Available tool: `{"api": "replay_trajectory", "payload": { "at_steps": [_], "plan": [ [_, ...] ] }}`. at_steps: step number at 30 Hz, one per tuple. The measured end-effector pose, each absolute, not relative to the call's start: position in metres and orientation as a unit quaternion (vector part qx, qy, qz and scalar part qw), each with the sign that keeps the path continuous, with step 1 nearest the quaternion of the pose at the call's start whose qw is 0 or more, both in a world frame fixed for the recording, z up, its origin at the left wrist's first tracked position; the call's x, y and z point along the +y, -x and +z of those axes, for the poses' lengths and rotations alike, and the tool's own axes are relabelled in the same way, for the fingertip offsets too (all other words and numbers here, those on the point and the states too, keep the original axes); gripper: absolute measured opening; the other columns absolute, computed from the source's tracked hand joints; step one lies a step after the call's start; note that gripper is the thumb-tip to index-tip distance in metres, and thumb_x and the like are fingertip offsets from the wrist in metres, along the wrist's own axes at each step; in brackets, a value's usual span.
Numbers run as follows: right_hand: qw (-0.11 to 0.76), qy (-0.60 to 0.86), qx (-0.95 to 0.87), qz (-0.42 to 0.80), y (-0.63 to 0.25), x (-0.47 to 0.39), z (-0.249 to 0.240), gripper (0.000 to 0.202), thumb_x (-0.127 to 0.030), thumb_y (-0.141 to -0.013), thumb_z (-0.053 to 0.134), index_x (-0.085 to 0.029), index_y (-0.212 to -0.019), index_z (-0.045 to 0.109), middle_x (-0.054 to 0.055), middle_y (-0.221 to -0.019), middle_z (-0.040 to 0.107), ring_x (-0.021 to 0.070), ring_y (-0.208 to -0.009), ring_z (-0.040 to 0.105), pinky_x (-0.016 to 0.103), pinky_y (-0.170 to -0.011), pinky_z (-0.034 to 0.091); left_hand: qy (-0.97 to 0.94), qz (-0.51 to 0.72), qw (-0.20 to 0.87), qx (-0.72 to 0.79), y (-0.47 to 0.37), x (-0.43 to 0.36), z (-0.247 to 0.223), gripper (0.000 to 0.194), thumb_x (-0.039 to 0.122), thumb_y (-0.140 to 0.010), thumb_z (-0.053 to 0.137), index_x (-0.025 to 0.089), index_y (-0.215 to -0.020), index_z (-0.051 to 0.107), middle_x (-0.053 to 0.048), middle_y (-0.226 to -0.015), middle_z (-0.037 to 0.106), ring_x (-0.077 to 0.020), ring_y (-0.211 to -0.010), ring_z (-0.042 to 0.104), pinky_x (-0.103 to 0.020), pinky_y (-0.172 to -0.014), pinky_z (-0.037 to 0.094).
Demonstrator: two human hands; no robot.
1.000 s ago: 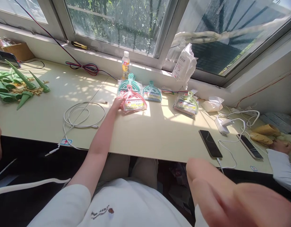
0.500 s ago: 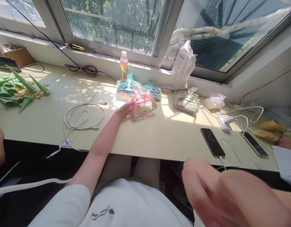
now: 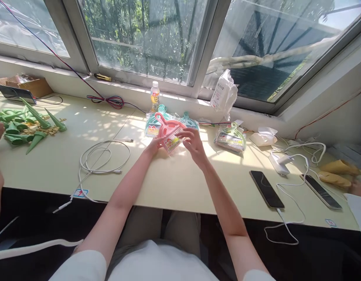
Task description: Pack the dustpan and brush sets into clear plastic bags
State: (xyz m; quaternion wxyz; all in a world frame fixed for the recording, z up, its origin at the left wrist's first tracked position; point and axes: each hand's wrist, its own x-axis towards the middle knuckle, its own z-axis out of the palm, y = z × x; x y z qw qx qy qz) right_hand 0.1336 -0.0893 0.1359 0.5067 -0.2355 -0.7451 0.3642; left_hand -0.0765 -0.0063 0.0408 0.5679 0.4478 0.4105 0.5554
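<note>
Working left to right: left hand (image 3: pixel 154 146) is clamping its fingers on the left edge of the wrapped pink dustpan set (image 3: pixel 168 128). The set is leaning at a slant between both hands, near side of the teal sets (image 3: pixel 161 111). Right hand (image 3: pixel 195 145) is curling its fingers at the right edge; cannot tell if they are pinching. Step looking like two-handed handling; any turning is probably calling for firm holding of slick wrap. Green set (image 3: pixel 233 136) is lying farther right.
</note>
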Motion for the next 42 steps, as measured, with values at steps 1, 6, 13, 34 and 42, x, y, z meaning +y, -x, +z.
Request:
{"api": "replay_trajectory", "payload": {
  "at_steps": [1, 6, 13, 34, 42],
  "plan": [
    [0.528, 0.294, -0.713, 0.355, -0.129, -0.07, 0.111, 0.034, -0.047, -0.089, 0.056, -0.027, -0.116, 0.05, 0.008, -0.117, 0.067, 0.023, -0.108, 0.063, 0.039, -0.089, 0.051, -0.433, 0.554, 0.586, 0.403, 0.075, -0.006, 0.04, 0.06, 0.036, -0.071, 0.074, 0.02, -0.128, 0.062, -0.01, -0.109, 0.073, -0.0254, -0.101, 0.069, -0.034, -0.079, 0.054],
    [0.504, 0.469, -0.607, 0.398, -0.129, -0.017, 0.015, 0.027, -0.045, -0.088, 0.051, -0.022, -0.096, 0.061, 0.009, -0.103, 0.073, 0.0233, -0.102, 0.067, 0.038, -0.094, 0.052, -0.404, 0.548, 0.611, 0.405, 0.066, 0.0, 0.033, 0.048, 0.034, -0.069, 0.077, 0.021, -0.115, 0.07, -0.01, -0.109, 0.073, -0.0264, -0.101, 0.069, -0.033, -0.078, 0.057],
    [0.579, 0.458, -0.45, 0.503, -0.143, -0.007, -0.001, 0.03, -0.047, -0.078, 0.069, -0.02, -0.089, 0.062, 0.004, -0.086, 0.072, 0.0191, -0.083, 0.071, 0.037, -0.088, 0.057, -0.405, 0.551, 0.643, 0.346, 0.063, 0.002, 0.028, 0.061, 0.035, -0.073, 0.079, 0.022, -0.13, 0.063, -0.009, -0.12, 0.071, -0.0251, -0.11, 0.067, -0.03, -0.081, 0.056],
    [0.624, 0.445, -0.317, 0.558, -0.144, -0.014, 0.007, 0.039, -0.029, -0.068, 0.081, -0.021, -0.099, 0.058, 0.004, -0.091, 0.073, 0.0187, -0.086, 0.071, 0.033, -0.08, 0.06, -0.444, 0.487, 0.666, 0.348, 0.06, 0.005, 0.022, 0.055, 0.061, -0.088, 0.058, 0.019, -0.122, 0.068, -0.013, -0.121, 0.07, -0.03, -0.108, 0.067, -0.039, -0.082, 0.057],
    [0.615, 0.462, -0.361, 0.527, -0.152, -0.013, 0.025, 0.037, -0.027, -0.065, 0.084, -0.018, -0.096, 0.066, 0.005, -0.082, 0.076, 0.0215, -0.077, 0.071, 0.036, -0.071, 0.062, -0.338, 0.62, 0.549, 0.448, 0.066, 0.027, 0.008, 0.038, 0.049, -0.089, 0.06, 0.016, -0.104, 0.07, -0.013, -0.112, 0.072, -0.0239, -0.105, 0.067, -0.031, -0.078, 0.057]
  ]
}}
